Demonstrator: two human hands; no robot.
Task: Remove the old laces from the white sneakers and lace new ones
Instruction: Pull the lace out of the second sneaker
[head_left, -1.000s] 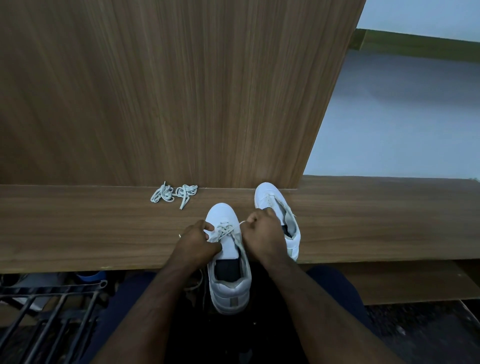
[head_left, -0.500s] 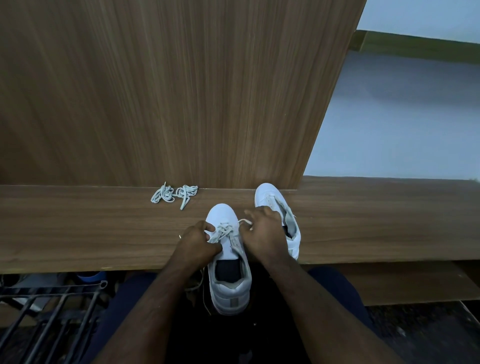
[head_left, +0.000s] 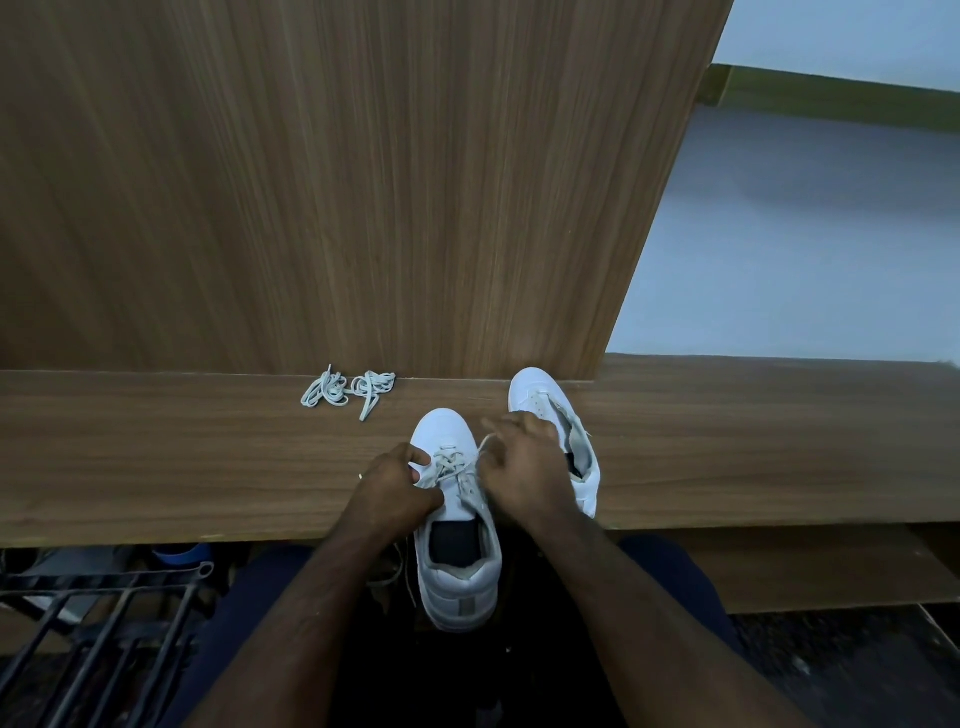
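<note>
**Both hands at the laces of the near sneaker**

Nearest the camera, between the person's dark-trousered legs, the heel of the near sneaker (head_left: 457, 571) hangs over the front edge of the wooden shelf (head_left: 182, 467), while its toe rests on the board and points away. Its lace (head_left: 451, 464) crosses only the front eyelets; the tongue and dark insole lie bare behind them. Loose lace ends dangle beside the left wrist, below the shelf edge. At lower left stands a black metal rack (head_left: 98, 618).

On the sneaker's left side, the left hand (head_left: 397, 491) has its fingers curled against the upper, pinching the lace at the eyelets. Opposite, the right hand (head_left: 519, 467) is blurred; its fingers are bent around a strand that runs from the eyelets up toward its fingertips, but how firmly it holds cannot be told.

Just behind the right hand lies the second sneaker (head_left: 558, 431), toe away, partly hidden by that hand, with no lace visible in it.

Farther back and to the left, a small heap of loose laces (head_left: 348, 391) rests on the shelf, against the foot of the upright wooden panel (head_left: 363, 182).
</note>
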